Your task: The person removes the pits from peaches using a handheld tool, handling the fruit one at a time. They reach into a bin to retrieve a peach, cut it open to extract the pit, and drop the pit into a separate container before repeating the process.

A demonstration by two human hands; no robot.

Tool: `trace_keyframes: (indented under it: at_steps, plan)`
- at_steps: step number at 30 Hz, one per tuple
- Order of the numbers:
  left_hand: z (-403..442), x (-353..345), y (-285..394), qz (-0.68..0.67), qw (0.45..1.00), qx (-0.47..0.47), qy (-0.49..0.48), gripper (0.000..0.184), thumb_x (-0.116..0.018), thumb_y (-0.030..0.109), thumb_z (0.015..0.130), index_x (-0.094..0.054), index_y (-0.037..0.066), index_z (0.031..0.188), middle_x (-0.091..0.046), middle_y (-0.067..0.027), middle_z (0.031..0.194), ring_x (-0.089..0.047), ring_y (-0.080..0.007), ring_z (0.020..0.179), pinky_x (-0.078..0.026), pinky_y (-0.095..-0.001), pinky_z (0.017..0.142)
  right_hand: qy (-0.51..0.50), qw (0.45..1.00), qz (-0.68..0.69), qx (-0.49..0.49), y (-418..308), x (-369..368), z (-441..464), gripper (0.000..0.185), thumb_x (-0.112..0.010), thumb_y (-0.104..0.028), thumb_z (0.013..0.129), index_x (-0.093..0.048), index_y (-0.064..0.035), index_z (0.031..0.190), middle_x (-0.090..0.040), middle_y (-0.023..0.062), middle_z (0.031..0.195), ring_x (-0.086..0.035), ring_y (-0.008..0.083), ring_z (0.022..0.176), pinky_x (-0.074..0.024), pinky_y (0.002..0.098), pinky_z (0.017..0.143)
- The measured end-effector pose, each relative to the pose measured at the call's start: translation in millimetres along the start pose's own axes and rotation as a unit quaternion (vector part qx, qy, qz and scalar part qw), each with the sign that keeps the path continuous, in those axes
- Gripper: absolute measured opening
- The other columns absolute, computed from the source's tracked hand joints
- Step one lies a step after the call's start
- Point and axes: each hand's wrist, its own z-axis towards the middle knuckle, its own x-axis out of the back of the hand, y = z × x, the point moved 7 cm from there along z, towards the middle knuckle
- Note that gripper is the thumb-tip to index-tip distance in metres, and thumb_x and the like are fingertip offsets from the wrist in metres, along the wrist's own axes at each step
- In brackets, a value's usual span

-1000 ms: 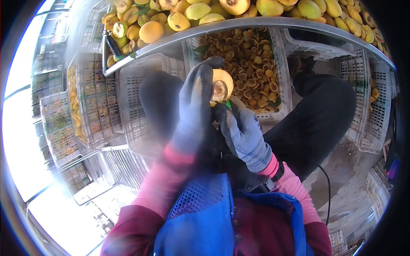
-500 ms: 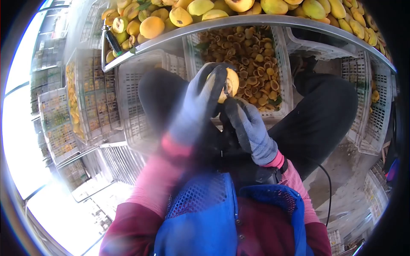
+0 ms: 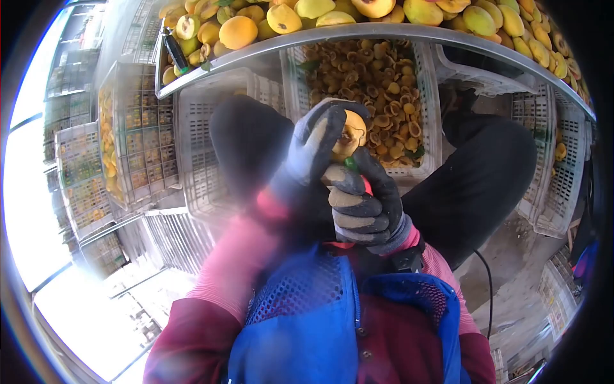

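Observation:
My left hand [image 3: 316,137], in a grey-and-black coated glove, is closed around a yellow peach [image 3: 350,134]. A dark curved line marks the side of the peach, and a brownish patch shows lower on it. Just below and to the right, my gloved right hand [image 3: 368,208] is wrapped around a small tool with a red and green handle [image 3: 366,185]. The tool's green end meets the bottom of the peach, close to my right thumb. Its working tip is hidden or too thin to make out. Both hands are above my lap.
A metal-edged tray [image 3: 390,30] heaped with yellow peaches [image 3: 238,32] runs across the front; a black-and-green tool [image 3: 174,51] lies at its left end. Beneath it, a plastic crate [image 3: 432,121] holds many halved fruits. Fruit-filled crates [image 3: 137,128] stand left; more crates [image 3: 556,160] stand right.
My right hand has turned, so its curled fingers and the red and green handle now show. The peach has shifted slightly right and down, with its face turned differently.

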Motion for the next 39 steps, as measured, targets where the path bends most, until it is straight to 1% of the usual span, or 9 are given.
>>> trace_keyframes:
  at_steps: [9,14,17,19,21,26,29,32,39]
  plan:
    - [-20,6,-69,-0.469,0.816,0.245,0.234,0.038,-0.051,0.044,0.090,-0.060,0.008,0.094,-0.059,-0.0038,0.080,-0.057,-0.0135,0.072,-0.046,-0.0265,0.063,-0.086,0.995,0.013,0.047,-9,-2,10,0.041,-0.034,-0.047,0.096,-0.044,-0.0093,0.085,-0.042,-0.0007,0.055,-0.043,0.0069,0.038,-0.0345,0.0202,0.028]
    - [-21,130,47,0.216,0.925,-0.086,0.302,0.032,-0.058,0.027,0.085,-0.056,0.006,0.109,-0.059,-0.0150,0.096,-0.059,-0.0290,0.088,-0.047,-0.0356,0.078,0.060,0.995,0.028,0.075,-30,35,-9,0.043,-0.036,-0.048,0.096,-0.051,-0.0111,0.080,-0.038,-0.0025,0.058,-0.036,0.0079,0.040,-0.0302,0.0220,0.033]
    - [-4,212,51,0.708,0.655,0.158,0.211,0.052,-0.058,0.046,0.082,-0.053,0.013,0.121,-0.056,-0.0178,0.116,-0.059,-0.0344,0.099,-0.047,-0.0425,0.082,0.162,0.984,-0.012,0.076,-37,45,-12,0.043,-0.039,-0.048,0.095,-0.055,-0.0125,0.078,-0.033,-0.0042,0.054,-0.030,0.0069,0.038,-0.0246,0.0212,0.031]
    - [17,229,45,0.771,0.590,0.184,0.152,0.058,-0.059,0.050,0.079,-0.051,0.016,0.125,-0.055,-0.0167,0.117,-0.059,-0.0349,0.099,-0.047,-0.0434,0.081,0.152,0.983,-0.022,0.098,-43,46,-6,0.048,-0.035,-0.047,0.096,-0.059,-0.0059,0.087,-0.035,-0.0011,0.054,-0.033,0.0076,0.037,-0.0281,0.0217,0.029]
    - [55,185,70,0.683,0.698,0.090,0.198,0.059,-0.061,0.049,0.078,-0.050,0.016,0.125,-0.053,-0.0166,0.118,-0.058,-0.0356,0.101,-0.047,-0.0442,0.083,0.180,0.977,-0.035,0.111,-49,48,-2,0.047,-0.036,-0.047,0.096,-0.058,-0.0076,0.085,-0.035,-0.0016,0.054,-0.032,0.0073,0.036,-0.0279,0.0216,0.029]
    - [149,159,32,0.755,0.647,-0.010,0.104,0.064,-0.065,0.049,0.075,-0.049,0.014,0.126,-0.056,-0.0146,0.117,-0.057,-0.0288,0.105,-0.045,-0.0402,0.088,0.323,0.922,-0.145,0.156,-63,60,-11,0.042,-0.040,-0.049,0.094,-0.054,-0.0113,0.081,-0.040,-0.0023,0.055,-0.033,0.0074,0.036,-0.0283,0.0218,0.030]
    - [150,172,40,0.687,0.716,-0.018,0.123,0.055,-0.066,0.041,0.074,-0.054,0.008,0.116,-0.059,-0.0143,0.112,-0.058,-0.0312,0.099,-0.048,-0.0397,0.080,0.394,0.873,-0.204,0.200,-73,52,-14,0.040,-0.044,-0.050,0.092,-0.052,-0.0123,0.081,-0.041,-0.0022,0.056,-0.033,0.0076,0.036,-0.0287,0.0220,0.030]
    - [110,170,26,0.195,0.956,0.052,0.211,0.033,-0.067,0.022,0.078,-0.060,0.001,0.103,-0.063,-0.0116,0.088,-0.059,-0.0174,0.072,-0.049,-0.0280,0.065,0.410,0.843,-0.251,0.240,-81,43,-16,0.036,-0.048,-0.047,0.092,-0.051,-0.0120,0.085,-0.041,-0.0019,0.057,-0.036,0.0075,0.038,-0.0300,0.0217,0.033]
    - [23,39,-12,-0.197,0.965,0.161,0.059,0.052,-0.045,0.043,0.093,-0.051,-0.002,0.117,-0.060,-0.0112,0.109,-0.059,-0.0214,0.101,-0.049,-0.0318,0.086,0.393,0.710,-0.468,0.351,-90,-14,4,0.039,-0.056,-0.031,0.089,-0.049,-0.0068,0.119,-0.051,0.0003,0.066,-0.045,0.0076,0.048,-0.0359,0.0212,0.042]
